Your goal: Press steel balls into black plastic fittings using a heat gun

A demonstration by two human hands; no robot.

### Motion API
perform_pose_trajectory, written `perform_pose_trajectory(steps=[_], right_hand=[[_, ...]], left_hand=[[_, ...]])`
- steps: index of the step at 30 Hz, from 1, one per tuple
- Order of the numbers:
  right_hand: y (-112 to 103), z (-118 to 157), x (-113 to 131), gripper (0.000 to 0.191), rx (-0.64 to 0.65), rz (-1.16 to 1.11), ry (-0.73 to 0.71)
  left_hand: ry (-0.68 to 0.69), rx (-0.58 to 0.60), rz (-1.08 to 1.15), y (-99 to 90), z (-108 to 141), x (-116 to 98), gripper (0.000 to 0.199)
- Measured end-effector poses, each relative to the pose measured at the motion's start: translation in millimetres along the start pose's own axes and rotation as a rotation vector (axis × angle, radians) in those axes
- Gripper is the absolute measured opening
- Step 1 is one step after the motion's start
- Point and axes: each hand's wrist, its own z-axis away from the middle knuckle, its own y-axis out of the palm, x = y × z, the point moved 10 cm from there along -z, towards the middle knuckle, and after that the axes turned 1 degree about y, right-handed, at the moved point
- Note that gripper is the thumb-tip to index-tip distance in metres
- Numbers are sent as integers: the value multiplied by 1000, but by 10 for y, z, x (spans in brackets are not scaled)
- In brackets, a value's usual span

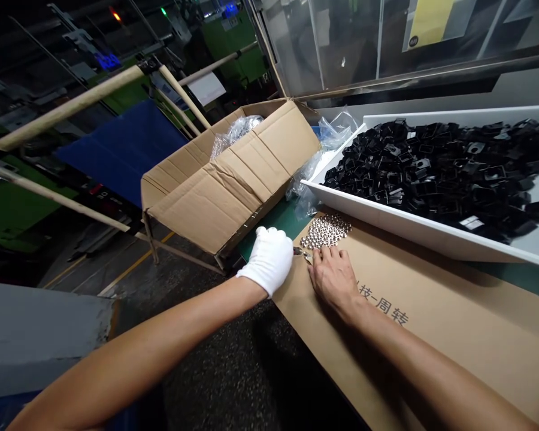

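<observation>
Metal tool (301,252) in left hand (270,258)

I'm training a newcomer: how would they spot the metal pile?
Find the white tray of black parts, then the brown cardboard in front. Near the tray's left corner, just beyond the bare right hand, lies the metal pile: tiny silvery pieces, unlike the larger black parts.

Green machines (245,57) stand in dimness beyond a dark speckled floor (206,359)
</observation>
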Motion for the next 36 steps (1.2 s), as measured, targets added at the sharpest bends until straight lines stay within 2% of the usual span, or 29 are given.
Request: perform_pose_trajectory(steps=[4,9,16,20,25,36], right_hand=[[-39,20,-22,35,-12,-4,23],[-103,41,-59,37,-33,-5,36],[-200,-21,-12,35,-36,2,-32],[-251,-3,-129,35,-31,21,-10],[-191,73,-265,34,5,65,31],[-113,19,-178,34,30,46,8]], left_hand=[[-20,-21,12,-14,76,69,25],[-20,-3,44,45,169,57,27],[-52,-30,95,132,199,42,28],[-80,-52,111,185,226,59,30],[-109,-102,134,200,230,54,31],[-118,-69,188,275,174,36,33]])
